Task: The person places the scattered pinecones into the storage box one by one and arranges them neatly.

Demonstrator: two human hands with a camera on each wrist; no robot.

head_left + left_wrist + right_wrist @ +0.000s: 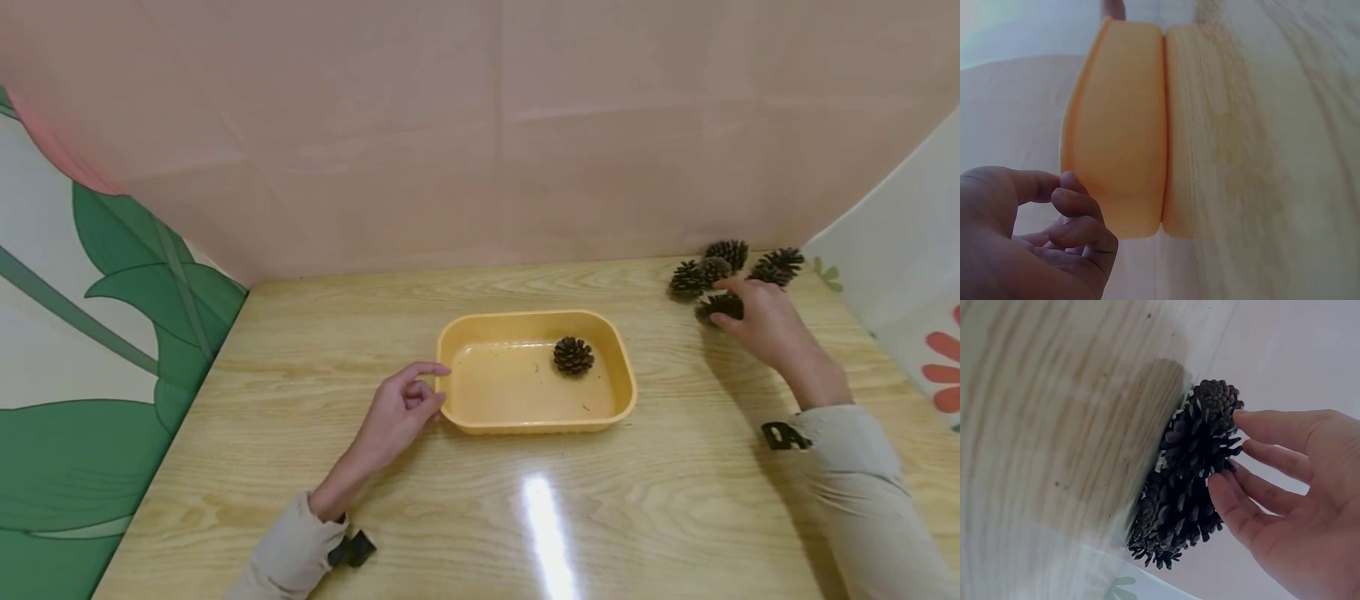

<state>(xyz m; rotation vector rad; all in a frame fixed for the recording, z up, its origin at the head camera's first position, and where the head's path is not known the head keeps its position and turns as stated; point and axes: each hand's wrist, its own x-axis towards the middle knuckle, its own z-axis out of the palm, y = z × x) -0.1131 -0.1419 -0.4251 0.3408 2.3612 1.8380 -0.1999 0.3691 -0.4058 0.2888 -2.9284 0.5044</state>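
Observation:
A yellow plastic tray [537,426] sits mid-table with one dark pine cone [573,355] inside it. My left hand [401,408] lies by the tray's left end, fingers loosely curled and holding nothing, the index fingertip close to the rim. In the left wrist view the same hand [1041,250] sits just before the tray's wall [1122,125]. At the far right my right hand [757,321] curls its fingers over a pine cone [720,307] at the edge of a small pile. The right wrist view has the fingertips [1222,487] against the cone's scales [1200,434].
More pine cones [727,252] lie clustered at the table's far right corner, with another cone [1172,519] close under the hand. Pink cloth walls the back, a leaf-patterned panel [90,333] the left and a white panel [900,250] the right.

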